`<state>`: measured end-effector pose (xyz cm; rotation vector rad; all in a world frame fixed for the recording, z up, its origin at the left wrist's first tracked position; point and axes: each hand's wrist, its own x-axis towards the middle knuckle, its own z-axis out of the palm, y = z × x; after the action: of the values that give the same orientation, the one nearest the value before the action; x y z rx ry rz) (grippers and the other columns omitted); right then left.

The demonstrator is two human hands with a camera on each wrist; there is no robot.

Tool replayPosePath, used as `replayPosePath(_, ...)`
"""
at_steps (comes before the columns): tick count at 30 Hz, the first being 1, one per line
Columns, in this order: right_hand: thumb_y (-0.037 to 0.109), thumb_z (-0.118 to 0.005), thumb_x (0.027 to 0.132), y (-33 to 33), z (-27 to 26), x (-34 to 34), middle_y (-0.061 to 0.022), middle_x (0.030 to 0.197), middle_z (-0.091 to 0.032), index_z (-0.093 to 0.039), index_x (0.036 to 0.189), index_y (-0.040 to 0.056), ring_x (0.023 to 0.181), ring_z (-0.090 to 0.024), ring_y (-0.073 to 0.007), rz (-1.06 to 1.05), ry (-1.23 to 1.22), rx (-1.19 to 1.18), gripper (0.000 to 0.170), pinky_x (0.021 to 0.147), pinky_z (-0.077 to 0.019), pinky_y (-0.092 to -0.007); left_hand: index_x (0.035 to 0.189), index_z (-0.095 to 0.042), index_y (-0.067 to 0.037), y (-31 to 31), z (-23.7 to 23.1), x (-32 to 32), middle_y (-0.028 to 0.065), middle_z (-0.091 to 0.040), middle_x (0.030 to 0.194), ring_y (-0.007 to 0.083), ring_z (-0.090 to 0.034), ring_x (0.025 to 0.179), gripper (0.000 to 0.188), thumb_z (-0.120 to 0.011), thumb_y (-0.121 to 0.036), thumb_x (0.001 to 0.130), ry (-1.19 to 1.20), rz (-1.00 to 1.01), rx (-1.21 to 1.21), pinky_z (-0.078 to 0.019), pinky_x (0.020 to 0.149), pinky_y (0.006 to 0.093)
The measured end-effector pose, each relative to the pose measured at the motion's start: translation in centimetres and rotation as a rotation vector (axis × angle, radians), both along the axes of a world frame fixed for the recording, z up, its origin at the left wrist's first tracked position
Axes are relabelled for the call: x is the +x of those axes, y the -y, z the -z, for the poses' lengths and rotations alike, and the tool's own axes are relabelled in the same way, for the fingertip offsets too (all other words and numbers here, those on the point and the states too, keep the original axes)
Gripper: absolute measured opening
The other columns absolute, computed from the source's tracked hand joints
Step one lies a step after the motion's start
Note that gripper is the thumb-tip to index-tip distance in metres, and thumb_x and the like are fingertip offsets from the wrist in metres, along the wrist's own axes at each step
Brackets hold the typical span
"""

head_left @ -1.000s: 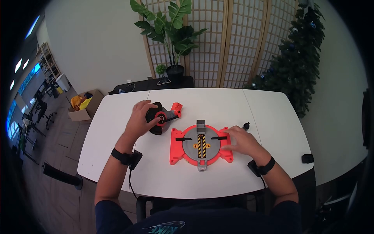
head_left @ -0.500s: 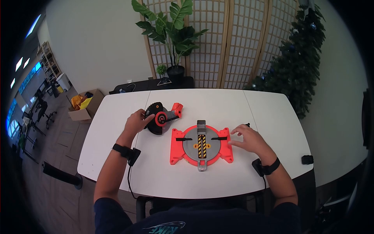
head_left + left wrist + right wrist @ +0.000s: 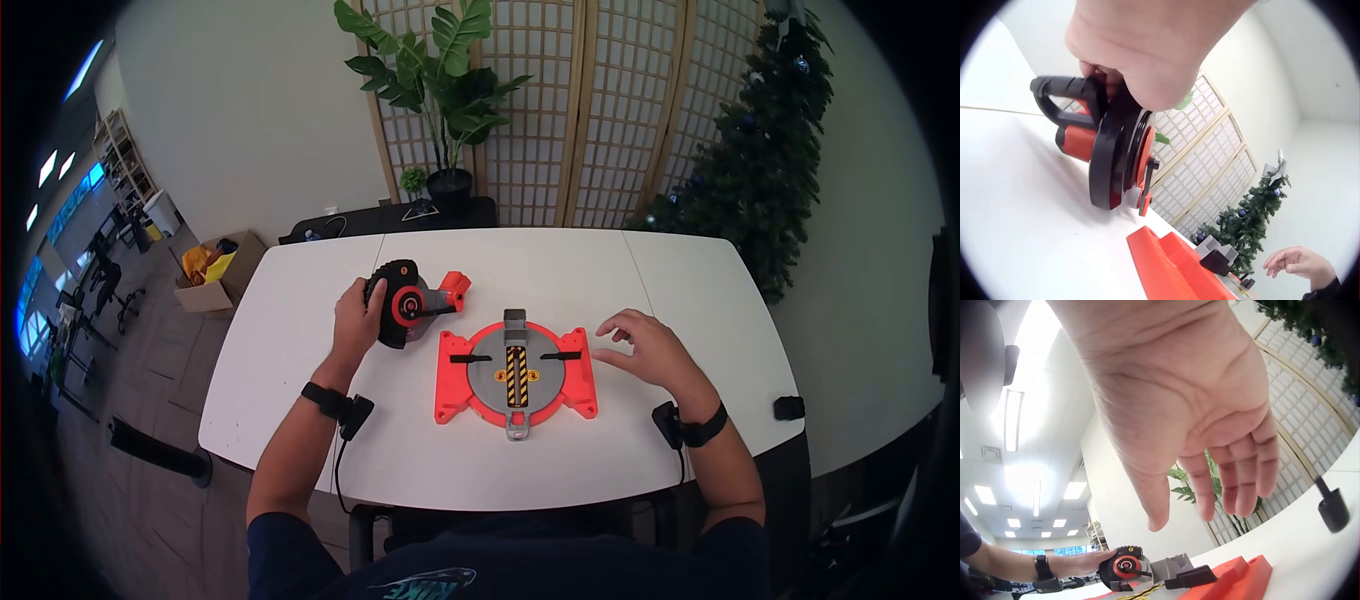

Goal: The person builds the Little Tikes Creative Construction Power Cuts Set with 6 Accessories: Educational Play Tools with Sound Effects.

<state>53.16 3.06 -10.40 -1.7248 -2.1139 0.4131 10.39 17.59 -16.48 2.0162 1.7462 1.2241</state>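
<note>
A toy saw head point(image 3: 407, 305), black with a red ring and a grey and red arm, is at the table's left. My left hand point(image 3: 357, 318) grips its black guard, thumb on the near face; in the left wrist view the saw head point(image 3: 1110, 150) has a black handle, and the fingertips are partly hidden. The red and grey round base point(image 3: 490, 385) lies flat at the middle, a yellow and black striped strip across it. Right of the base, my right hand point(image 3: 648, 350) hovers with relaxed fingers, holding nothing, also plain in the right wrist view.
A black threaded knob point(image 3: 1334, 509) stands on the white table point(image 3: 1300, 550), beyond my right hand. A small black object point(image 3: 789, 407) sits at the table's right edge. Behind the table are a potted plant point(image 3: 450, 185), a folding screen and a decorated tree point(image 3: 745, 150).
My left hand has shifted from over the saw head's face to its left side and grips it; the saw head has turned slightly. My right hand has moved right, away from the base.
</note>
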Motion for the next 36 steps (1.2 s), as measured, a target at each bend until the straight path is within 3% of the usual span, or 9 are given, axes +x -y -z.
replayPosePath(6,0.038,-0.081,0.084,0.4,-1.6,-2.6,-0.0096,0.111,-0.069,-0.067,0.11,0.0042,0.093,-0.067,-0.0198,-0.123,-0.185,-0.025,0.045,0.08,-0.055,-0.0326,0.091,-0.055,0.002,3.0,-2.7,2.2,0.0191,-0.057,0.081,0.0374,-0.055,0.077,0.032,-0.059,-0.029,0.1,0.033,0.195,0.241,-0.0436,0.073,0.0442)
replayPosePath(9,0.038,-0.079,0.088,0.9,-2.2,-4.1,-0.0154,0.121,-0.065,-0.056,0.129,0.0015,0.096,-0.067,-0.0194,-0.128,-0.252,-0.049,0.059,0.079,-0.0553,-0.032,0.101,-0.056,-0.001,4.3,-3.2,2.7,0.0173,-0.059,0.094,0.0356,-0.054,0.091,0.025,-0.061,-0.025,0.098,-0.053,0.265,0.261,-0.0406,0.083,0.0437)
replayPosePath(11,0.039,-0.072,0.094,0.4,-1.0,-4.4,-0.021,0.134,-0.056,-0.035,0.147,-0.0006,0.104,-0.067,-0.0215,-0.119,-0.455,-0.094,0.076,0.081,-0.0566,-0.0318,0.103,-0.056,-0.003,5.3,-3.6,3.6,0.0152,-0.058,0.096,0.0345,-0.054,0.091,0.026,-0.064,-0.026,0.095,-0.123,0.348,0.448,-0.0397,0.086,0.0439)
replayPosePath(17,0.038,-0.061,0.102,-1.0,-0.2,-5.8,-0.0254,0.142,-0.047,-0.017,0.154,-0.0038,0.116,-0.065,-0.0262,0.005,-0.912,-0.427,0.08,0.087,-0.0604,-0.0328,0.103,-0.059,-0.008,6.8,-3.0,4.7,0.0084,-0.06,0.097,0.0313,-0.056,0.094,0.038,-0.073,-0.04,0.087,-0.22,0.478,0.506,-0.0384,0.091,0.0436)
replayPosePath(21,0.036,-0.061,0.102,-1.9,1.3,-5.7,-0.0239,0.133,-0.054,-0.029,0.149,-0.0052,0.11,-0.068,-0.0242,0.064,-0.947,-0.374,0.07,0.087,-0.0613,-0.0317,0.106,-0.062,-0.012,7.4,-2.5,5.0,0.0054,-0.061,0.098,0.0261,-0.059,0.097,0.047,-0.075,-0.05,0.082,-0.326,0.518,0.674,-0.0395,0.088,0.0407)
replayPosePath(25,0.035,-0.063,0.102,-2.1,1.9,-5.5,-0.0171,0.115,-0.065,-0.048,0.129,-0.0046,0.096,-0.073,-0.0212,0.019,-1.014,-0.395,0.05,0.085,-0.0622,-0.0303,0.105,-0.063,-0.015,8.1,-3.4,5.2,0.0001,-0.062,0.094,0.0199,-0.06,0.094,0.048,-0.076,-0.052,0.078,-0.409,0.565,0.829,-0.0386,0.083,0.0351)
replayPosePath(30,0.034,-0.063,0.102,-1.8,2.6,-5.3,-0.0153,0.112,-0.067,-0.052,0.12,-0.0036,0.09,-0.074,-0.0201,0.052,-1.035,-0.285,0.043,0.081,-0.0629,-0.0287,0.104,-0.065,-0.015,8.3,-4.7,5.5,0.0009,-0.06,0.108,0.021,-0.056,0.106,0.057,-0.086,-0.054,0.068,-0.334,0.493,0.647,-0.0334,0.09,0.0382)
replayPosePath(34,0.029,-0.065,0.101,-2.1,3.2,-4.6,-0.0145,0.112,-0.066,-0.053,0.118,-0.0026,0.094,-0.073,-0.0187,0.06,-1.023,-0.142,0.039,0.08,-0.0632,-0.0285,0.135,-0.045,-0.01,8.0,-3.8,5.9,0.0168,-0.037,0.145,0.0346,-0.038,0.132,0.101,-0.09,-0.061,0.06,-0.218,0.362,0.374,-0.0231,0.111,0.0509)
replayPosePath(36,0.026,-0.067,0.1,-2.3,3.5,-4.1,-0.0131,0.113,-0.066,-0.053,0.119,-0.0023,0.097,-0.072,-0.0176,0.065,-1.043,-0.079,0.037,0.082,-0.0632,-0.0292,0.139,-0.041,-0.005,7.7,-3.2,5.9,0.0192,-0.036,0.146,0.0365,-0.037,0.133,0.096,-0.086,-0.056,0.071,0.003,0.431,0.333,-0.028,0.111,0.0502)
